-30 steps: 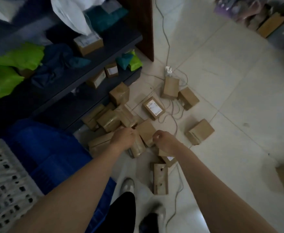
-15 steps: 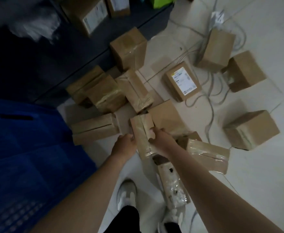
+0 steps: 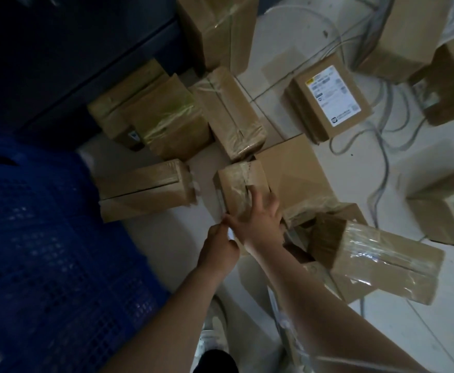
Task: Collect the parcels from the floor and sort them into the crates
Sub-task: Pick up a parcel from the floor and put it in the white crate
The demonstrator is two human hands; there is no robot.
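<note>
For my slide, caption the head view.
Both hands grip a taped parcel among scattered floor boxes beside a blue crate.

The floor [image 3: 314, 335] is laid with pale, glossy tiles, their thin grout lines running diagonally across the scene. Light is dim and bluish, strongest at the right and fading to near black at the far left. There a dark shelving unit [image 3: 91, 57] stands low against the floor. Thin grey cables [image 3: 382, 146] loop loosely over the tiles at the far right.
</note>
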